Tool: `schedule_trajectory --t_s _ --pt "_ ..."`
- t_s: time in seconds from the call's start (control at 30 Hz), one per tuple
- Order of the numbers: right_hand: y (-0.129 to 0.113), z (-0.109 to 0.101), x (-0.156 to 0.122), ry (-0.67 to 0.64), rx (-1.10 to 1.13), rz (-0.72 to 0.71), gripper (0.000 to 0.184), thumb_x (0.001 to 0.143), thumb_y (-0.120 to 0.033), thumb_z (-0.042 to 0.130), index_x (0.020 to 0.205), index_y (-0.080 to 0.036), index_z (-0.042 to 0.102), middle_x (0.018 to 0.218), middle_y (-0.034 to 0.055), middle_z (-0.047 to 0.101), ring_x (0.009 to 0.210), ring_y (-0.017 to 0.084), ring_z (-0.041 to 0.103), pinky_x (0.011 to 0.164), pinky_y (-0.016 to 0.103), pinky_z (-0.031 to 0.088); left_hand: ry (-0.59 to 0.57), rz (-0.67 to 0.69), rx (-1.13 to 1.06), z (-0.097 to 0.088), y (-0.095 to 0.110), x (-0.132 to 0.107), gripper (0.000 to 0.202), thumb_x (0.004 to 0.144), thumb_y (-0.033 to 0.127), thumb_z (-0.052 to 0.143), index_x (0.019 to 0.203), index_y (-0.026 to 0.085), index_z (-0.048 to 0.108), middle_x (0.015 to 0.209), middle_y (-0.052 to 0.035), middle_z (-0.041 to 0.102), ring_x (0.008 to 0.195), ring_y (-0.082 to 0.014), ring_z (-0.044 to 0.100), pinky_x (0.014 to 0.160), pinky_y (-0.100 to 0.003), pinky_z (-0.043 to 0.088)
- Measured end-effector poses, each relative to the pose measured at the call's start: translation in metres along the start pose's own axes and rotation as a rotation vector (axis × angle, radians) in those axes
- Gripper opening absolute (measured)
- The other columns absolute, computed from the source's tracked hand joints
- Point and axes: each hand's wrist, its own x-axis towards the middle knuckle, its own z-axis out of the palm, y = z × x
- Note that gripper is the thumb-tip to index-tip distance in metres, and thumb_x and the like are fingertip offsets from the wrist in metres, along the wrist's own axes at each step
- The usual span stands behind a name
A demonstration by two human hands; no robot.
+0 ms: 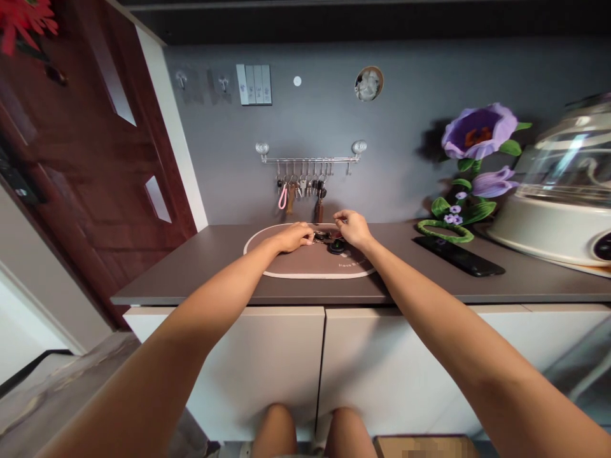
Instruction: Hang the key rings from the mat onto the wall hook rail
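Note:
My left hand (pixel 296 238) is low over the brown oval mat (pixel 291 262), fingers curled together at the left side of a small bunch of keys (pixel 323 236). Whether it grips part of the bunch is too small to tell. To the right, my right hand (pixel 354 229) is raised slightly above the mat with thumb and fingers pinched; what is between them, if anything, is hidden. A black key fob (pixel 337 247) lies on the mat between the hands. Behind them, several keys (pixel 301 186) and a pink loop strap (pixel 283 197) hang from a hook rail (pixel 312 159).
A black phone (pixel 458 256) lies on the counter (pixel 191 270) to the right, by a purple fabric flower (pixel 480 133). A cream appliance with a clear lid (pixel 534 219) stands at the far right. White cabinet doors (pixel 267 356) are below; a dark red door (pixel 95 140) is left.

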Motion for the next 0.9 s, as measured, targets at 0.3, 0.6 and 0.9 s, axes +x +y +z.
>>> schedule_trajectory --t_s 0.3,0.6,0.9 --pt "0.000 0.004 0.002 -0.024 -0.019 -0.047 0.022 0.074 -0.013 0.048 0.088 -0.017 0.065 0.092 0.0054 0.066 0.087 0.015 0.059 0.083 0.027 0.042 0.101 0.004 0.089 -0.004 0.003 -0.003 0.016 0.082 0.017 0.038 0.076 0.016 0.053 0.084 -0.0047 0.048 0.081 -0.0159 0.043 0.075 -0.027 0.035" --pt "0.004 0.004 0.005 -0.049 -0.166 -0.194 0.023 0.075 -0.013 0.047 0.089 -0.015 0.065 0.093 0.0076 0.064 0.091 0.018 0.056 0.084 0.027 0.040 0.278 -0.080 -0.020 -0.006 0.005 0.005 0.014 0.081 0.014 0.037 0.074 0.015 0.049 0.080 -0.0041 0.049 0.078 -0.0145 0.044 0.075 -0.027 0.037" --pt "-0.001 0.001 0.003 -0.068 -0.232 -0.265 0.024 0.076 -0.014 0.044 0.088 -0.016 0.065 0.089 0.0060 0.065 0.088 0.017 0.055 0.081 0.026 0.039 0.372 -0.417 -0.918 -0.005 0.020 0.006 0.010 0.084 0.018 0.041 0.075 0.014 0.041 0.087 -0.0045 0.058 0.076 -0.0075 0.054 0.082 -0.032 0.042"
